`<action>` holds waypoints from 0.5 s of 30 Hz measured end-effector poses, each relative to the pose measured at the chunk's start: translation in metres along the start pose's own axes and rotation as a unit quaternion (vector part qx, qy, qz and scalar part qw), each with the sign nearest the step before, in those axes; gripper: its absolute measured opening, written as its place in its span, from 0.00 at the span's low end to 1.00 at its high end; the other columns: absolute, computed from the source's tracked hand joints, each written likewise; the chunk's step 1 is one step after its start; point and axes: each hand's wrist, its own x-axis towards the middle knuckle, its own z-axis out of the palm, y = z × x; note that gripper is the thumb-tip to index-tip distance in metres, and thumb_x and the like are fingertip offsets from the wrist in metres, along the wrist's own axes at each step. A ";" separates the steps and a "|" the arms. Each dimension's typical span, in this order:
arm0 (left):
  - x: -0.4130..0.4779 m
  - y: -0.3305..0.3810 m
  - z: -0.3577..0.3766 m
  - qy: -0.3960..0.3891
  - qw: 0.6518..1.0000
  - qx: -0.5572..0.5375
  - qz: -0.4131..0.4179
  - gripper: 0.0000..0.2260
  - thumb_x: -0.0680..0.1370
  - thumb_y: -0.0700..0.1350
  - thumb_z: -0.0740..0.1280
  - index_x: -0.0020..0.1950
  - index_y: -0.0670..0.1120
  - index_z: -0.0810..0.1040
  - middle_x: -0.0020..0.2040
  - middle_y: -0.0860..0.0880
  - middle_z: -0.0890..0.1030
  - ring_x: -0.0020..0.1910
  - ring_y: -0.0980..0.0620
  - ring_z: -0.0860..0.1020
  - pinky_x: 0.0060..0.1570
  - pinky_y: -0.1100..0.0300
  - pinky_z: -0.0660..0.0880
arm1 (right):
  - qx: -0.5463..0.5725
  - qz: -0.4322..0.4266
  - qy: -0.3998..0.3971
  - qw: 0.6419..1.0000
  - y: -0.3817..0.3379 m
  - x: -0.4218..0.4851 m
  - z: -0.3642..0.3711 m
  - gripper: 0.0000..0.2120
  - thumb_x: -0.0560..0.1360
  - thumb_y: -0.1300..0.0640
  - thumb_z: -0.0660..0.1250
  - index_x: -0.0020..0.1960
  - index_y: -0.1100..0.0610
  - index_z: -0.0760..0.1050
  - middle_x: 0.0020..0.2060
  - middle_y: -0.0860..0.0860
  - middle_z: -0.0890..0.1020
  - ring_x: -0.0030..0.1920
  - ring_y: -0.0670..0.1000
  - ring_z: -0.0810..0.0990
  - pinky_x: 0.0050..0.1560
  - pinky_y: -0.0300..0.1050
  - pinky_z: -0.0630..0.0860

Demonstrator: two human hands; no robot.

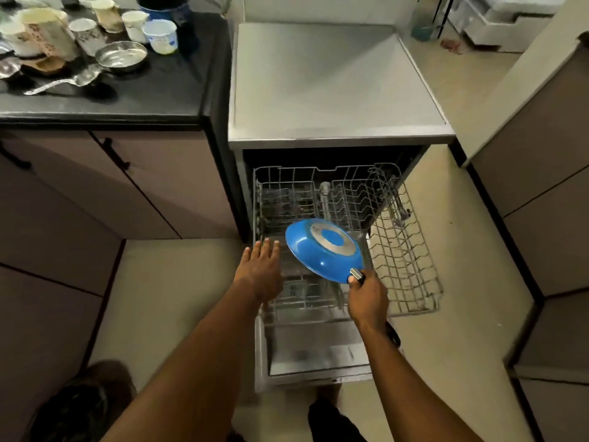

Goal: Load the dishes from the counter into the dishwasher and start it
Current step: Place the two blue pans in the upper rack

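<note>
The dishwasher (pixel 338 81) stands open with its door (pixel 318 355) folded down and the lower wire rack (pixel 318 301) pulled out. My right hand (pixel 366 298) grips the black handle of a blue frying pan (pixel 322 250), held upside down and tilted over the rack, its metal base facing up. My left hand (pixel 261 266) is stretched out flat with straight fingers at the rack's left edge, beside the pan. Dishes wait on the black counter (pixel 178 81) at upper left: several cups (pixel 159 35), a steel bowl (pixel 122 55) and a ladle (pixel 63 82).
A second wire rack (pixel 411 250) sits on the floor right of the open door. Brown cabinets (pixel 95 186) flank the left side, another cabinet (pixel 541 186) the right. A dark blue pot (pixel 165 8) stands at the counter's back. My feet are near the door's front edge.
</note>
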 end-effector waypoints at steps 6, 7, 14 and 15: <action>0.088 0.042 0.008 -0.035 0.999 0.022 0.000 0.36 0.83 0.50 0.59 0.81 0.44 0.38 0.81 0.43 0.39 0.80 0.44 0.40 0.77 0.47 0.40 | 0.062 -0.002 -0.010 0.998 0.024 0.094 0.011 0.10 0.77 0.62 0.67 0.57 0.60 0.75 0.50 0.56 0.81 0.52 0.57 0.79 0.51 0.48 0.74; 0.106 0.044 0.012 -0.038 0.999 0.028 -0.002 0.36 0.83 0.49 0.59 0.81 0.44 0.38 0.81 0.43 0.39 0.80 0.44 0.40 0.77 0.47 0.40 | 0.063 -0.002 -0.008 0.998 0.028 0.110 0.018 0.10 0.76 0.63 0.68 0.58 0.61 0.75 0.51 0.55 0.80 0.52 0.56 0.78 0.51 0.47 0.73; 0.219 0.054 0.028 -0.063 0.996 0.055 0.008 0.34 0.83 0.45 0.57 0.81 0.45 0.37 0.80 0.43 0.37 0.79 0.43 0.39 0.76 0.45 0.39 | 0.080 0.003 0.013 0.997 0.054 0.190 0.065 0.15 0.78 0.62 0.66 0.63 0.61 0.71 0.53 0.51 0.76 0.52 0.49 0.75 0.49 0.43 0.70; 0.233 0.052 0.033 -0.074 0.996 0.056 0.002 0.33 0.83 0.45 0.56 0.80 0.46 0.37 0.80 0.44 0.36 0.79 0.44 0.38 0.76 0.46 0.39 | 0.079 -0.001 0.015 0.997 0.059 0.199 0.072 0.14 0.78 0.63 0.66 0.63 0.61 0.71 0.53 0.51 0.76 0.51 0.49 0.74 0.49 0.42 0.70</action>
